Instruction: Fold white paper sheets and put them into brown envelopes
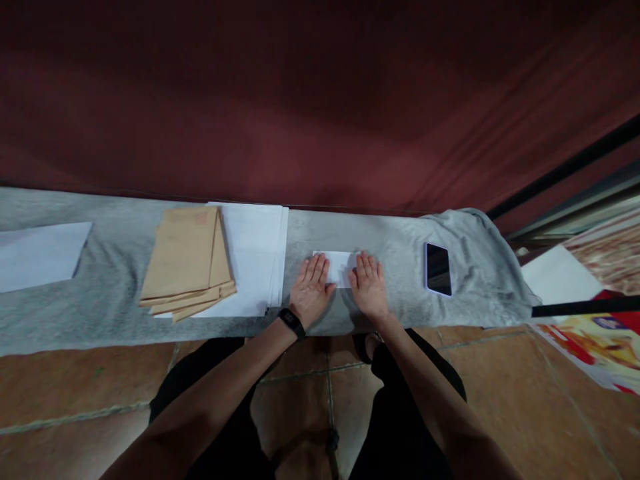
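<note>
A small white sheet of paper point(339, 269), which looks folded, lies flat on the grey cloth. On its left end rests my left hand point(313, 287), palm down with the fingers stretched out; a black band is round that wrist. My right hand point(369, 285) presses flat on the right end of the same paper, fingers extended. The middle of the paper shows between the two thumbs. Just left of my left hand is a stack of larger white paper sheets point(257, 260), partly covered by a pile of brown envelopes point(183, 250).
A grey cloth point(395, 243) covers the narrow table. To the right lies a phone point(438, 269) with a dark screen. More white paper point(43, 257) is at the far left. A dark red panel point(300, 120) rises behind the table. Colourful printed packaging point(600, 340) sits at the right.
</note>
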Demonstrator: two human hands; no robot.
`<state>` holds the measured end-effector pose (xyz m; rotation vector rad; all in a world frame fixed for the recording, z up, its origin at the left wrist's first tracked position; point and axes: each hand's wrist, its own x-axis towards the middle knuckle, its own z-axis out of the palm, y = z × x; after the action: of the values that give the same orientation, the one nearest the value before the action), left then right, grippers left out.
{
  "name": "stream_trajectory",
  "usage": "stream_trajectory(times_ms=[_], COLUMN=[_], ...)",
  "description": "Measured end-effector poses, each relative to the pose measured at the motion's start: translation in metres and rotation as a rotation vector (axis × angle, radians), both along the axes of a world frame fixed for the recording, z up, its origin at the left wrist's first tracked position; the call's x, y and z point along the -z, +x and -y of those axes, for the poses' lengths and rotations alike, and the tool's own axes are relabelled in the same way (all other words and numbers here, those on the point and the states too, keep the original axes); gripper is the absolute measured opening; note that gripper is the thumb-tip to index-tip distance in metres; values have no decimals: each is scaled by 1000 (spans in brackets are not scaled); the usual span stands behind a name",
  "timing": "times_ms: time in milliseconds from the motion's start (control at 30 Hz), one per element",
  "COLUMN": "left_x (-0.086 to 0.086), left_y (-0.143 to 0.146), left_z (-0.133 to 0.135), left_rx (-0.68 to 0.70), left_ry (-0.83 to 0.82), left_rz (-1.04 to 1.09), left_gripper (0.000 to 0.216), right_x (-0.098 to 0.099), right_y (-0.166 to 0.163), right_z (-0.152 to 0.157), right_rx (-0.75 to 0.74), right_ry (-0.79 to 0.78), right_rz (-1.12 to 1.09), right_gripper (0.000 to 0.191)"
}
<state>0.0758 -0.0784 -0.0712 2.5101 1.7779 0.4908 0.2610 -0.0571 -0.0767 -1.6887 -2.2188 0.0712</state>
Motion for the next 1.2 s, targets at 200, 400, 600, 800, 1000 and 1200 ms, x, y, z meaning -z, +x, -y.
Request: stream_trajectory(times_ms=[200,400,600,800,1000,1200], left_x=[-3,0,0,-1,-1,5], left_y=[3,3,-1,-11,-8,9], left_z=[20,21,26,36,19,-8], left_rx=[128,170,156,135,37,-20], left_ry=[-21,-34,-25,-22,-41,-66], left_rz=[-7,7,-3,-22,19,1], left_gripper=[65,62,65,71,66,63], right_x=[-24,-15,0,7,12,12], right_y=[-5,-17,-21,-9,-7,-9], right_z=[1,3,-1,-8,-8,-7], right_rx=[-51,-313,-246,-90,-18,-8], right_ry=[46,-136,-113,-57,-22,-19], right_rz=[-19,-64,5,35,27,50], right_gripper=[53,54,56,60,67,66])
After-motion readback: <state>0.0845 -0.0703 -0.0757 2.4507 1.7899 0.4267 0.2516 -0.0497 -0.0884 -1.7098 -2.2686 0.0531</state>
